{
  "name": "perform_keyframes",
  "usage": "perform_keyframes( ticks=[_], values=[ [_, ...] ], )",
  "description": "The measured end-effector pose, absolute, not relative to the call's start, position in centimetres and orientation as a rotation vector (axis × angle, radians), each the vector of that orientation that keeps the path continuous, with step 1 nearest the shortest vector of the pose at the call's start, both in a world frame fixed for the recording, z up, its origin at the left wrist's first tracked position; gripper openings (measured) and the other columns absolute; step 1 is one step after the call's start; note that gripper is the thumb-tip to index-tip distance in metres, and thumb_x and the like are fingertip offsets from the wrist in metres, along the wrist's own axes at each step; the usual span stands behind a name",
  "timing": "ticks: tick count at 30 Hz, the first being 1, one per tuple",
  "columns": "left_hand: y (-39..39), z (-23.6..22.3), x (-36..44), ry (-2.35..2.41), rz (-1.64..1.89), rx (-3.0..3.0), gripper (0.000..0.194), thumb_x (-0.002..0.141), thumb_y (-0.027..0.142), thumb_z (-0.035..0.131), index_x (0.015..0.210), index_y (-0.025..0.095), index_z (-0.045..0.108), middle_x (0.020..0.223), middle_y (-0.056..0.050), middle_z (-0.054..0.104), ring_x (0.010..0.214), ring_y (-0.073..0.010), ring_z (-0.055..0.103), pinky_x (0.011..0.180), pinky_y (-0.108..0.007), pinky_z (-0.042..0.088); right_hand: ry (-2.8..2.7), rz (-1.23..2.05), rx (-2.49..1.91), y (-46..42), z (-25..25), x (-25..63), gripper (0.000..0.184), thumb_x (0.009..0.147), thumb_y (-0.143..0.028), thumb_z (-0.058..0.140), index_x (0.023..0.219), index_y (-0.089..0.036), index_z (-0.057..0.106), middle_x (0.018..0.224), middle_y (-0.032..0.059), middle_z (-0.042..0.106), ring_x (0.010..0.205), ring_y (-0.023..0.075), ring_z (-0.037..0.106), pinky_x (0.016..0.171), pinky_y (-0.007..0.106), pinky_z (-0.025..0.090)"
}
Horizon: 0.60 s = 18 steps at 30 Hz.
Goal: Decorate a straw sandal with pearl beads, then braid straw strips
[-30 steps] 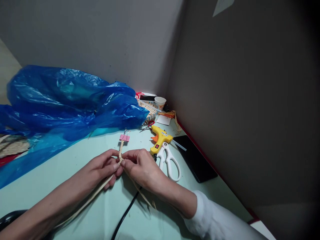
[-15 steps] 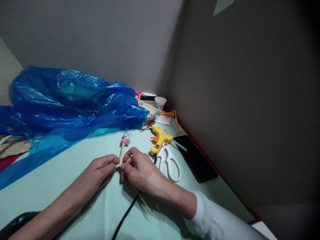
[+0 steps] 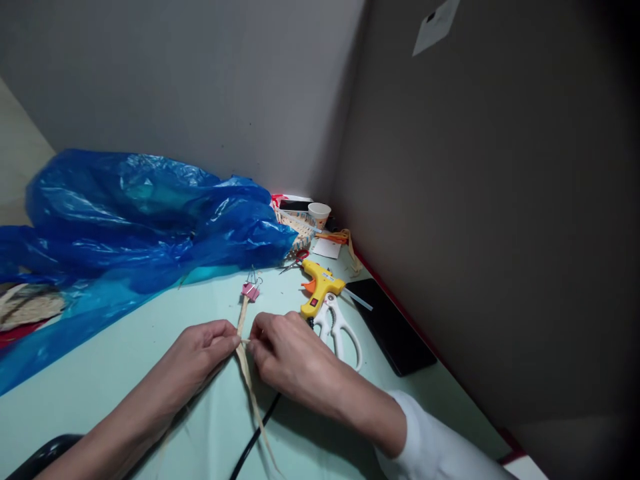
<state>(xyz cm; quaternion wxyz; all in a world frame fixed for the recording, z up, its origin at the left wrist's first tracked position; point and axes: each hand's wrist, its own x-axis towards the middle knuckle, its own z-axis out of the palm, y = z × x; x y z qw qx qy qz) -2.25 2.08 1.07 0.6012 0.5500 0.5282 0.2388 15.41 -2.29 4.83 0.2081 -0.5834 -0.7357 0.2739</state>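
Note:
A pale braid of flat fibre strands (image 3: 243,316) runs down toward me from a pink binder clip (image 3: 251,291) on the table. My left hand (image 3: 207,347) pinches the braid's lower end between thumb and fingers. Just to its right, my right hand (image 3: 287,350) is closed on a short strand that it holds out sideways from the braid. A long loose strand (image 3: 250,387) hangs from the braid toward the table's near side. Beyond my right hand lie white-handled scissors (image 3: 345,333), partly covered by it, and a yellow glue gun (image 3: 321,287).
A crumpled blue plastic bag (image 3: 150,213) covers the back left. At the far corner are a woven basket (image 3: 303,228), a paper cup (image 3: 319,213) and red-handled scissors (image 3: 301,255). A black tablet (image 3: 395,327) lies along the right edge. A black cable (image 3: 255,437) crosses the near side.
My right hand has drawn a strand out to the right of the braid. A long strand now hangs straight down between my hands. The view has tilted up slightly.

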Motion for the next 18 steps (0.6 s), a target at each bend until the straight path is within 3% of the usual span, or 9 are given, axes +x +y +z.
perform_keyframes(
  ticks=[4, 11, 16, 18],
  values=[
    [2.4, 0.2, -2.6, 1.205, 0.555, 1.402, 0.033, 0.071, 0.05, 0.07, 0.067, 0.019, 0.058, 0.065, 0.004, 0.049, 0.062, -0.0154, 0.043, 0.057, -0.025, 0.033, -2.057, 0.617, -1.676, -3.2, 4.6, 14.4, 0.022, 0.095, -0.023, 0.045, 0.085, -0.017, 0.063, 0.072, 0.0066, 0.069, 0.058, 0.0154, 0.052, 0.054, 0.03, 0.025],
    [2.4, 1.1, -2.6, 1.216, 0.532, 1.534, 0.041, 0.075, 0.059, 0.062, 0.062, 0.022, 0.052, 0.065, 0.003, 0.048, 0.067, -0.0184, 0.044, 0.062, -0.028, 0.037, -2.363, 0.448, -1.607, -4.0, 3.2, 12.5, 0.024, 0.09, -0.023, 0.046, 0.106, -0.012, 0.061, 0.081, 0.0079, 0.073, 0.058, 0.0228, 0.064, 0.05, 0.035, 0.023],
    [2.3, 1.4, -2.7, 1.238, 0.543, 1.43, 0.034, 0.069, 0.051, 0.071, 0.057, 0.023, 0.055, 0.061, 0.003, 0.053, 0.064, -0.0182, 0.048, 0.06, -0.027, 0.042, -2.49, 0.018, -1.383, -4.4, 2.0, 11.8, 0.032, 0.076, -0.023, 0.059, 0.102, -0.005, 0.063, 0.073, 0.0075, 0.069, 0.046, 0.0224, 0.06, 0.037, 0.034, 0.024],
    [2.3, 1.5, -2.6, 1.241, 0.524, 1.302, 0.032, 0.064, 0.045, 0.078, 0.056, 0.023, 0.057, 0.059, 0.003, 0.054, 0.061, -0.0168, 0.049, 0.057, -0.026, 0.044, -2.443, -0.212, -1.28, -4.6, 1.4, 11.4, 0.033, 0.078, -0.021, 0.058, 0.102, 0.001, 0.065, 0.065, 0.0089, 0.066, 0.04, 0.0215, 0.054, 0.032, 0.032, 0.024]
  ],
)
